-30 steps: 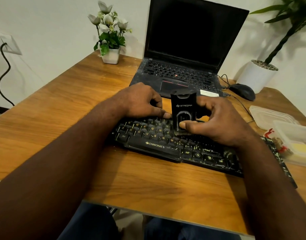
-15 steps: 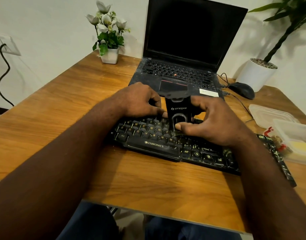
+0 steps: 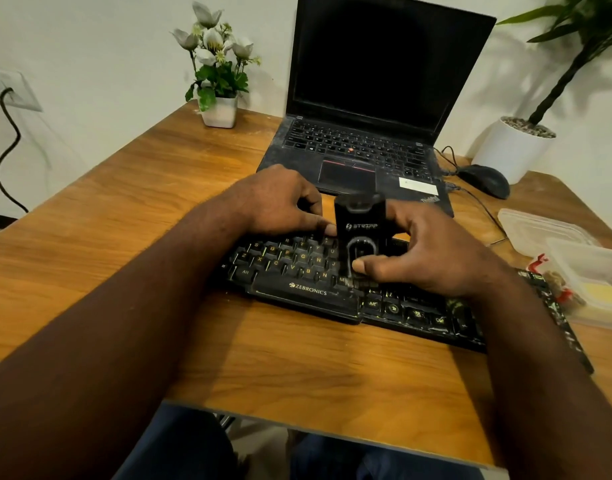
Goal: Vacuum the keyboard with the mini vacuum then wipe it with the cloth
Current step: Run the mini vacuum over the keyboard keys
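Right hand grips vacuum, upright on keyboard's middle keys. Left hand clamps keyboard's far edge, just left of vacuum. Risk: a tilted nozzle snags a keycap, or the left grip slips and keyboard skids on bench.

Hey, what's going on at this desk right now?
A person is vacuuming a black keyboard on the wooden desk. The right hand grips the mini vacuum upright on the middle keys, thumb on its front. The left hand holds the keyboard's far edge. Neither hand holds a cloth.
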The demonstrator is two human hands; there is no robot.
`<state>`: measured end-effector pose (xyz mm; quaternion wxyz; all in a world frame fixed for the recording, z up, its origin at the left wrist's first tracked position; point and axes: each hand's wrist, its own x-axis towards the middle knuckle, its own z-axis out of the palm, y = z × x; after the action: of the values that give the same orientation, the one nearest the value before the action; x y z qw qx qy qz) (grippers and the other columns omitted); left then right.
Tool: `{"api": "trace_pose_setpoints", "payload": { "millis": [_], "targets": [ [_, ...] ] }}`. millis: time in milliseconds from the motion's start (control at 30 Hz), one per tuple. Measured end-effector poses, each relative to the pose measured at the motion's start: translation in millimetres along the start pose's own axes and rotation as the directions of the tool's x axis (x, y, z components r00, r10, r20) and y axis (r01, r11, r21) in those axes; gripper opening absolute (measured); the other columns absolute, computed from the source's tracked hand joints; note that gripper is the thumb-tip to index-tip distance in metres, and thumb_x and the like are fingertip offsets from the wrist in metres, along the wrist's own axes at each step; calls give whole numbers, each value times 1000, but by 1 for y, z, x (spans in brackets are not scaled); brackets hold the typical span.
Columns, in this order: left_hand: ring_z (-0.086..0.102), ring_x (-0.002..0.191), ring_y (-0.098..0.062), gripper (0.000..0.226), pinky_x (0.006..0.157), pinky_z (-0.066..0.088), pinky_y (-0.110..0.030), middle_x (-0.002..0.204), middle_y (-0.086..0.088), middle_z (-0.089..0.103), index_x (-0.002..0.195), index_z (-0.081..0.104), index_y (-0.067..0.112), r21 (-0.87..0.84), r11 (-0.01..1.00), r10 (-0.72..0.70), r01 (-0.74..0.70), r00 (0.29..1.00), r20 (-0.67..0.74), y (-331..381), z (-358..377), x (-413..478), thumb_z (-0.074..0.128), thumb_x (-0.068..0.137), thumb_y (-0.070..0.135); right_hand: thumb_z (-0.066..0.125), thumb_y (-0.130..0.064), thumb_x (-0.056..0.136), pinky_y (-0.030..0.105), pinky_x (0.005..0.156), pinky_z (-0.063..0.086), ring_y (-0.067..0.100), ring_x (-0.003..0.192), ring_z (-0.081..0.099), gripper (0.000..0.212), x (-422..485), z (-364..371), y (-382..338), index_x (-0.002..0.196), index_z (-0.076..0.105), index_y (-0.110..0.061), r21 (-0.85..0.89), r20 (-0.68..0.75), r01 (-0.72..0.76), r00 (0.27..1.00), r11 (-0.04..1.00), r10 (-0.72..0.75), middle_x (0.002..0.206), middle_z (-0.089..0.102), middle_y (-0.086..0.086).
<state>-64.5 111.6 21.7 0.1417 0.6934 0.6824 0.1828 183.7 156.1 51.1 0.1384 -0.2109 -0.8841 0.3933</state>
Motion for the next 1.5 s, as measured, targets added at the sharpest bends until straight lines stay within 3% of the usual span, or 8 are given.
{"api": "trace_pose_setpoints", "payload": {
  "millis": [400, 500, 667, 800, 967, 1100, 1300, 1500],
  "targets": [
    [67, 79, -4, 45, 70, 51, -29, 83, 12, 73, 88, 75, 30, 8, 1000, 19, -19, 1000, -2, -2, 1, 1, 65, 78, 73, 87, -13, 75, 4, 72, 48, -11, 97, 64, 50, -2, -5, -3, 106, 58, -40, -4, -114, 1, 993, 1000, -1, 100, 70, -30],
    [68, 79, -5, 52, 75, 56, -34, 86, 10, 74, 91, 76, 29, -5, 1000, 12, -12, 1000, 8, -2, 0, 0, 60, 75, 76, 88, -12, 70, 11, 73, 54, -6, 93, 70, 52, -5, -1, -8, 106, 58, -35, 90, 64, -39, 997, 995, 33, 96, 72, -30],
    [67, 80, -4, 50, 71, 51, -30, 83, 12, 73, 87, 75, 31, 8, 1000, 18, -18, 1000, 7, -2, 1, 1, 61, 75, 78, 91, -29, 70, 27, 80, 56, 3, 97, 68, 48, 2, -3, -4, 108, 62, -33, -113, -108, -17, 994, 993, 5, 102, 71, -14],
    [67, 80, -5, 53, 74, 53, -32, 86, 10, 74, 92, 76, 28, -6, 1000, 15, -15, 1000, 11, -1, 0, 0, 60, 76, 76, 90, -27, 64, 22, 78, 59, 5, 97, 72, 53, -3, 0, -10, 108, 60, -32, 58, 112, -49, 993, 997, 43, 104, 73, -16],
    [67, 77, -4, 53, 72, 54, -31, 81, 12, 74, 87, 75, 30, -9, 1000, 28, -28, 1000, 2, -3, 2, 0, 60, 73, 79, 91, -28, 69, 19, 75, 56, 2, 93, 69, 46, 3, -2, -3, 105, 63, -30, -110, -131, -6, 991, 994, -9, 99, 72, -13],
    [67, 78, -4, 58, 71, 51, -30, 84, 11, 74, 89, 76, 29, -13, 999, 32, -32, 999, 1, -1, 0, -1, 57, 70, 80, 91, -24, 63, 17, 74, 57, 5, 92, 73, 51, -4, 2, -12, 105, 62, -29, 88, 114, -42, 993, 995, 32, 99, 75, -16],
    [69, 79, -6, 64, 73, 54, -32, 85, 11, 75, 89, 76, 30, -22, 1000, 23, -23, 1000, 9, -2, 1, -1, 53, 64, 84, 90, -23, 71, 17, 74, 56, 2, 94, 70, 42, 2, 2, -7, 103, 63, -30, -57, -82, 58, 995, 997, -62, 100, 71, -18],
    [64, 70, 0, 36, 64, 46, -26, 85, 10, 74, 96, 77, 25, 5, 1000, 26, -26, 1000, -11, -2, 2, 1, 63, 88, 57, 90, -26, 73, 15, 77, 52, -3, 96, 68, 47, 7, 12, -8, 107, 61, -38, -111, -55, 55, 997, 992, -61, 101, 70, -23]
  ]
}}
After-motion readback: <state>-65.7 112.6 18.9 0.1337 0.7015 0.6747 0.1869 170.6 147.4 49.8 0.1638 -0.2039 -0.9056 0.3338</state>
